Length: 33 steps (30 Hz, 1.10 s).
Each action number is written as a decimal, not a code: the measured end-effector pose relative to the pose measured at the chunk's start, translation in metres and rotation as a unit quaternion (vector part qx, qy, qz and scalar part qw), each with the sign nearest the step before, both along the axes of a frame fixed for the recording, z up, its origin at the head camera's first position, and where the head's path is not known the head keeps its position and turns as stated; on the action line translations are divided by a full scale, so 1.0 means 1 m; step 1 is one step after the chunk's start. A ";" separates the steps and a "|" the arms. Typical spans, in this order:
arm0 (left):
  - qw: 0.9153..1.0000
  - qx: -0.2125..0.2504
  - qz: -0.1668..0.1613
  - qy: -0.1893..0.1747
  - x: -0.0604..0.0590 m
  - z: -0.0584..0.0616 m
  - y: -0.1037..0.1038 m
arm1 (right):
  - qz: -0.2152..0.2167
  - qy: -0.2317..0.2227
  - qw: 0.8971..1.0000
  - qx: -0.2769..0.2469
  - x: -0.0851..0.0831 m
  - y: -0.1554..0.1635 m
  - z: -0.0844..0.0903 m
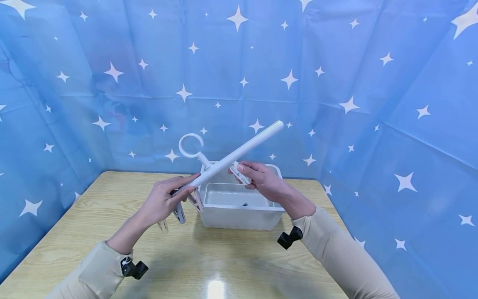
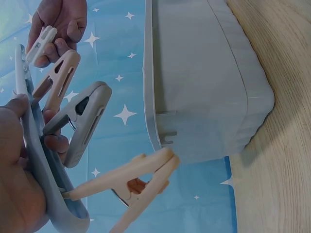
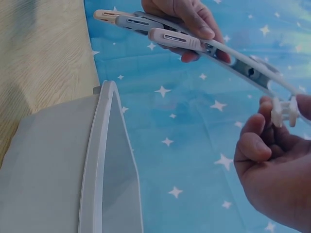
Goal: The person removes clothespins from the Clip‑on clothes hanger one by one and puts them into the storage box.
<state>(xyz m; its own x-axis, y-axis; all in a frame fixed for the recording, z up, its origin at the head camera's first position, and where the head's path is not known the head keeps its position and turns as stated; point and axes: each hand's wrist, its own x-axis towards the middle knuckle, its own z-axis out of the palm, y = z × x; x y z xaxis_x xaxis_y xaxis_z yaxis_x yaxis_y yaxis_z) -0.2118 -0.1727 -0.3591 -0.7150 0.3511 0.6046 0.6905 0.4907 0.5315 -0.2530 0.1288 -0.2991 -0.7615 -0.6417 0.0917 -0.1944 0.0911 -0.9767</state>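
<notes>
My left hand [image 1: 160,201] grips a white clip hanger [image 1: 248,147] by its bar, which tilts up to the right with its round hook on top. Three clothespins hang along the bar's underside: a pinkish one [image 2: 68,73], a grey one [image 2: 92,121] and a peach one [image 2: 146,177], best seen in the left wrist view. Between the thumb and fingers of my right hand [image 1: 265,180] is a white clothespin [image 1: 240,173], pinched close below the raised half of the bar. In the right wrist view this clothespin overlaps the bar's hollow underside.
Behind and below the hands, a light grey plastic bin [image 1: 240,219] stands on the wooden table [image 1: 112,207]. A small dark object [image 1: 245,204] shows inside it. Blue star-patterned cloth [image 1: 239,62] hangs around the table. Black cameras [image 1: 134,269] sit on both wrists.
</notes>
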 end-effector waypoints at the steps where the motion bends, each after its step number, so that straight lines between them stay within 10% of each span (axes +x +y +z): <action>1: 1.000 0.001 -0.001 0.001 0.000 0.000 0.000 | -0.002 0.000 1.000 -0.001 0.000 0.000 0.000; 33: 1.000 0.008 -0.007 0.005 -0.002 -0.002 0.000 | -0.074 0.070 0.994 0.032 0.002 -0.001 0.000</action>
